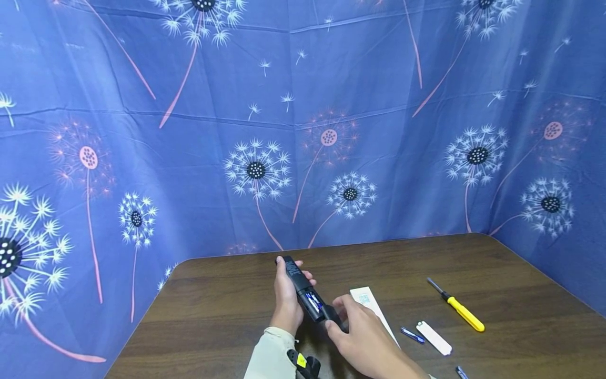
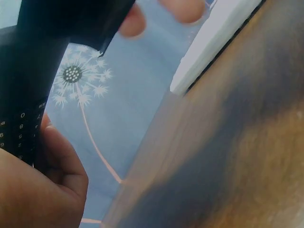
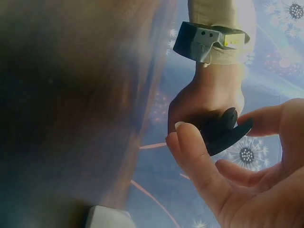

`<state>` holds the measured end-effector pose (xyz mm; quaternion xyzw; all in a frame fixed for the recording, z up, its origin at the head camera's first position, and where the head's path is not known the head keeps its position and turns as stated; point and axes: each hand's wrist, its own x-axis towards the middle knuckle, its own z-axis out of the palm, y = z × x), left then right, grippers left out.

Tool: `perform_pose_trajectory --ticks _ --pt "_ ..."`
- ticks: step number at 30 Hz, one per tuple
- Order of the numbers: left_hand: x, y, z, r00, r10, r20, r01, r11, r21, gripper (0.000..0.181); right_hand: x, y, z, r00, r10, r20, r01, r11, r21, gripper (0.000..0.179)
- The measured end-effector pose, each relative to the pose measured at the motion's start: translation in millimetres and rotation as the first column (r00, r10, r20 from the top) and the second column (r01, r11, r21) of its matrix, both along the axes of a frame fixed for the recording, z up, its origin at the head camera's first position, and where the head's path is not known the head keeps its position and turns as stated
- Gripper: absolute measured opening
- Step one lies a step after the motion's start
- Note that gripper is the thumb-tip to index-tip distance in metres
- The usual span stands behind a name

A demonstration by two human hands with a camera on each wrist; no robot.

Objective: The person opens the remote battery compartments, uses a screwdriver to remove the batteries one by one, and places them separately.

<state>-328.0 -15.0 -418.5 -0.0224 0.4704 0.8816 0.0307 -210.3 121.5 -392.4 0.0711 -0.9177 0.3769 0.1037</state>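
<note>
the left hand [image 1: 289,300] grips the black remote [image 1: 296,275], the right hand [image 1: 363,332] pinches its cover [image 1: 335,317]; tilting too steeply could let the exposed blue battery [image 1: 313,302] slip out.

In my left wrist view I can read white digits on the keypad of the long black plastic remote control [image 2: 28,90]: a 0 is clear, while the figures around it are too small or cut off for me to vouch for. From the head camera I see fine pale print on the back of that remote, illegible to me, as is the white lettering on the dark blue battery casing [image 1: 313,301] in its bay. A square blue-green QR-like code [image 1: 364,299] stands on the flat white oblong box [image 1: 374,309]. I can't read the mark on the yellow rectangular label [image 1: 301,360] of the black wrist strap [image 1: 311,368].
</note>
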Motion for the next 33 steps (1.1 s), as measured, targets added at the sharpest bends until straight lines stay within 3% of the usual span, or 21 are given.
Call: perform_pose_trajectory --ticks 6,11,17,22,28,33 --pt "-2.8 -5.1 2.7 1.000 0.020 -0.001 -0.020 1.000 0.023 0.073 -2.4 2.4 2.0 0.985 0.024 0.169 -0.022 1.000 -0.016 0.034" --pt "-3.9 -7.4 2.4 0.999 0.045 -0.004 -0.045 0.997 0.066 0.062 -1.3 5.7 0.0 0.983 0.069 0.169 -0.072 0.997 0.007 0.032" --pt "-4.3 -8.2 2.1 0.997 0.075 -0.022 -0.072 0.993 0.095 0.055 0.4 8.2 -5.1 0.983 0.094 0.158 -0.114 0.986 0.123 0.026" --pt "-3.4 -7.2 0.8 0.998 0.067 -0.015 -0.066 0.996 0.066 0.058 0.6 7.9 -11.2 0.971 0.103 0.217 -0.157 0.957 0.245 0.023" --pt "-0.9 -6.2 -2.2 0.999 0.039 -0.009 -0.039 0.999 0.017 0.064 2.8 8.5 -15.9 0.963 0.123 0.242 -0.198 0.928 0.317 0.021" --pt "-0.2 -4.4 -1.9 0.999 0.038 -0.014 -0.038 0.999 0.025 0.062 5.3 9.1 -17.1 0.960 0.123 0.251 -0.214 0.900 0.380 0.022"
